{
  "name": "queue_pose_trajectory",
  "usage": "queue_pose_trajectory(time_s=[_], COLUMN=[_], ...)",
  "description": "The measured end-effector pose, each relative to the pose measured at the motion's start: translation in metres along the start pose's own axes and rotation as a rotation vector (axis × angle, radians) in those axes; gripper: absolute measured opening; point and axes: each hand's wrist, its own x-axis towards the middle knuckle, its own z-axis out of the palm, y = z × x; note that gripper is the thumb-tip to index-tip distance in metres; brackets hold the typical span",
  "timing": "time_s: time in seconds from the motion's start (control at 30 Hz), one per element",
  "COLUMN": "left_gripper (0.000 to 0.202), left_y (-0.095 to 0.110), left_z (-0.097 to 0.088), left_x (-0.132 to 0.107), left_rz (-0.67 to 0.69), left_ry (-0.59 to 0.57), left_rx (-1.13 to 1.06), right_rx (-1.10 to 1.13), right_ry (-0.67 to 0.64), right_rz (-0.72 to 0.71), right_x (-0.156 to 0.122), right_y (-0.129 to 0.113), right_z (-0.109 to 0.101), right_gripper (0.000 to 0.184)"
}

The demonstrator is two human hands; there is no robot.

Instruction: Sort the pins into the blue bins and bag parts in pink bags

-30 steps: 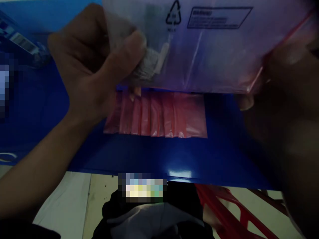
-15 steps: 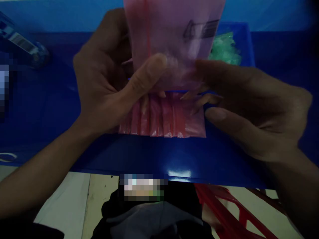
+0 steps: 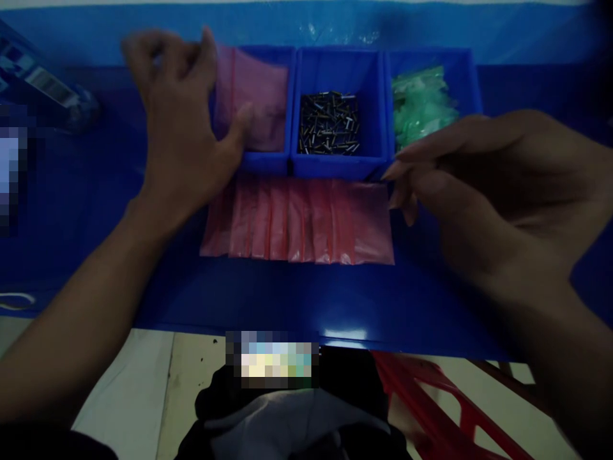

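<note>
- A flat bag of thin, see-through pink plastic (image 3: 263,96) lies in the left one of three open blue plastic bins (image 3: 268,164). A narrow red stripe runs across it close to its left end. Its surface looks soft and slightly wavy.
- The left hand (image 3: 182,121) is at the left side of this bin, with thumb and fingers wide apart. The thumb is over the pink bag; I cannot tell whether it touches it. The hand is somewhat blurred.
- The right hand (image 3: 507,185) is in front of the right bin, with its fingertips close together. I cannot tell if something small is between them.
- In front of the bins, a row of overlapping pink plastic bags (image 3: 301,220) lies on the glossy dark blue tabletop (image 3: 268,300). Each one covers part of its neighbour, so their edges and red stripes make upright bands. The bag at the right end shows the most of its surface, smooth and clear.
- The middle bin contains a loose heap of small, thin, shiny metal pieces (image 3: 330,121), similar to screws.
- The right bin contains crumpled, see-through green plastic bags (image 3: 424,105).
</note>
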Motion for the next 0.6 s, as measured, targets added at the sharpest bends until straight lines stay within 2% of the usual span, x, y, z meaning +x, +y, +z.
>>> queue_pose_trajectory(time_s=[0.07, 0.1, 0.13, 0.17, 0.23, 0.3, 0.33, 0.4, 0.5, 0.57, 0.6], left_gripper=[0.081, 0.072, 0.065, 0.059, 0.065, 0.071, 0.071, 0.066, 0.049, 0.047, 0.049], left_y=[0.010, 0.016, 0.022, 0.028, 0.037, 0.043, 0.045, 0.047, 0.053, 0.058, 0.059], left_z=[-0.004, -0.008, -0.011, -0.015, -0.019, -0.021, -0.021, -0.021, -0.023, -0.025, -0.025], left_x=[0.001, 0.002, 0.002, 0.002, 0.001, 0.000, 0.000, -0.001, -0.004, -0.007, -0.009], left_rz=[0.125, 0.207, 0.237, 0.228, 0.186, 0.170, 0.182, 0.228, 0.262, 0.239, 0.222], left_ry=[0.059, 0.019, -0.084, -0.161, -0.276, -0.319, -0.308, -0.212, -0.053, -0.062, -0.090], left_rx=[0.032, 0.008, -0.039, -0.098, -0.145, -0.165, -0.170, -0.155, -0.081, -0.031, -0.004], right_rx=[-0.040, -0.065, -0.096, -0.128, -0.223, -0.333, -0.393, -0.530, -0.702, -0.750, -0.754], right_ry=[-0.007, -0.012, -0.019, -0.029, -0.068, -0.138, -0.186, -0.282, -0.326, -0.324, -0.322], right_rz=[-0.028, -0.035, -0.035, -0.045, -0.075, -0.143, -0.199, -0.335, -0.521, -0.544, -0.510], right_x=[0.000, 0.000, 0.000, 0.001, 0.001, 0.001, 0.002, 0.002, 0.002, 0.002, 0.002], right_y=[-0.001, -0.002, -0.002, -0.003, -0.005, -0.007, -0.008, -0.008, -0.007, -0.007, -0.007], right_z=[-0.001, -0.001, -0.002, -0.002, -0.003, -0.005, -0.006, -0.009, -0.015, -0.018, -0.019], right_gripper=[0.021, 0.020, 0.019, 0.018, 0.017, 0.018, 0.017, 0.016, 0.015, 0.016, 0.016])
